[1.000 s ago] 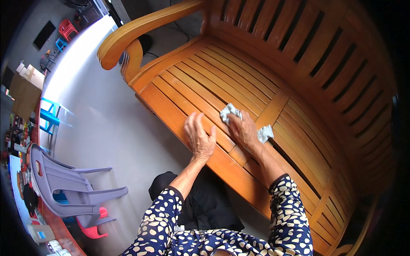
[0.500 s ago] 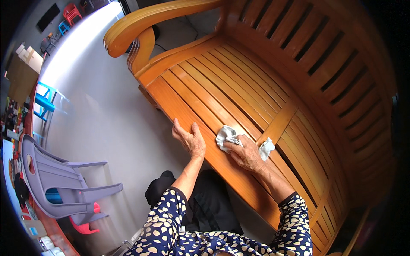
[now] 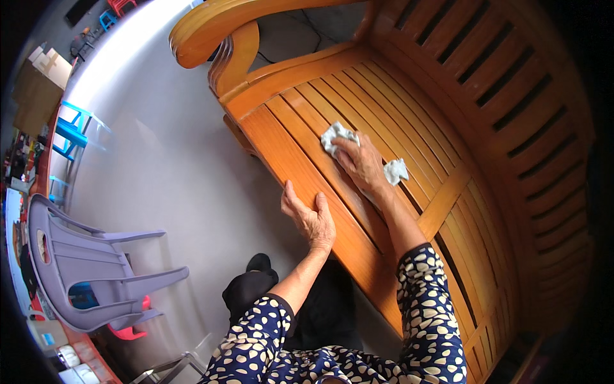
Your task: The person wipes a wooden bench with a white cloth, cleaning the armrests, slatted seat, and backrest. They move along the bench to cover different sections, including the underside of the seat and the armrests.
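- Right hand (image 3: 363,165): fingers spread flat, palm pressing a crumpled white cloth (image 3: 338,136) onto the seat slats. No pinch, just pressed down.
- Cloth sticks out both sides of the palm; one end toward the armrest, the other toward the backrest.
- Left hand (image 3: 311,221): fingers open, lying flat on the front edge of the seat, holding nothing.
- Both on an orange-brown wooden bench (image 3: 448,192), slatted seat and back, curved armrest (image 3: 224,25) at upper left.
- Grey floor (image 3: 160,153) to the left.
- Grey plastic chair (image 3: 83,256) at lower left, well apart from the bench.
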### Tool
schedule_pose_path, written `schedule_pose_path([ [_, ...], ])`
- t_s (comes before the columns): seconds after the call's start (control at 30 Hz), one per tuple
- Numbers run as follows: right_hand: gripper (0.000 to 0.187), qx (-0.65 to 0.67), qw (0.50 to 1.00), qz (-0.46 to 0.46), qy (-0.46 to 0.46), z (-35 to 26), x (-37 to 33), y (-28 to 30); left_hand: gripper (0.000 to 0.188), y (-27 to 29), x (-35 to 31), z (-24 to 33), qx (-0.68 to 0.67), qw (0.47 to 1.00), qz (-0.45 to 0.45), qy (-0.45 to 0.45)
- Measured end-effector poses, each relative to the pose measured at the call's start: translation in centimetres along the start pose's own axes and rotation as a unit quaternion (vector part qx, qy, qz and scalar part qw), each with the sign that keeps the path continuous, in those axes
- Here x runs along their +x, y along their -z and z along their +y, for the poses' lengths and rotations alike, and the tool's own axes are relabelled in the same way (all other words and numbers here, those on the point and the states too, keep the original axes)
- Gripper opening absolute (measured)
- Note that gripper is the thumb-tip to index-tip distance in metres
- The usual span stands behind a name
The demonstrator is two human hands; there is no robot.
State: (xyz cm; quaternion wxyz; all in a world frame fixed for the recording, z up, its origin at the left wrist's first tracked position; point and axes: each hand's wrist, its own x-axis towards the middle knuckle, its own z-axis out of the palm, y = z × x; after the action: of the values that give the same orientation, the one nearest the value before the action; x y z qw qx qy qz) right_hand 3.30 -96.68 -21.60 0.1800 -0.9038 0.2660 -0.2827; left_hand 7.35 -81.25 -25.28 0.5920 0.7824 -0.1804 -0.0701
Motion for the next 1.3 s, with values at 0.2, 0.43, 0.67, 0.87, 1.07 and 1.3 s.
schedule_pose_path([
  [0.2,0.023,-0.010,0.999,0.025,-0.017,-0.4,2.3,-2.5,0.071,0.0,0.1,0.0,0.002,1.000,-0.010,0.004],
  [0.43,0.034,0.080,0.985,-0.082,0.129,-5.4,-6.3,1.2,0.064,0.5,1.0,-0.8,-0.047,0.998,-0.012,0.039],
  [0.67,0.032,0.007,0.985,-0.119,0.127,-5.2,-10.1,2.0,0.067,3.8,1.6,1.5,-0.351,0.853,-0.066,0.380],
  [0.87,0.029,0.016,0.989,-0.086,0.118,-6.0,-3.5,-1.2,0.060,4.3,1.0,3.6,-0.419,0.785,-0.127,0.438],
  [1.07,0.027,-0.007,0.993,-0.068,0.100,-5.5,2.5,-4.1,0.078,4.3,0.8,1.6,-0.401,0.798,-0.180,0.413],
  [1.3,0.022,-0.003,0.997,-0.004,0.083,-4.8,10.1,-8.6,0.070,4.5,0.4,0.0,-0.310,0.797,-0.157,0.493],
])
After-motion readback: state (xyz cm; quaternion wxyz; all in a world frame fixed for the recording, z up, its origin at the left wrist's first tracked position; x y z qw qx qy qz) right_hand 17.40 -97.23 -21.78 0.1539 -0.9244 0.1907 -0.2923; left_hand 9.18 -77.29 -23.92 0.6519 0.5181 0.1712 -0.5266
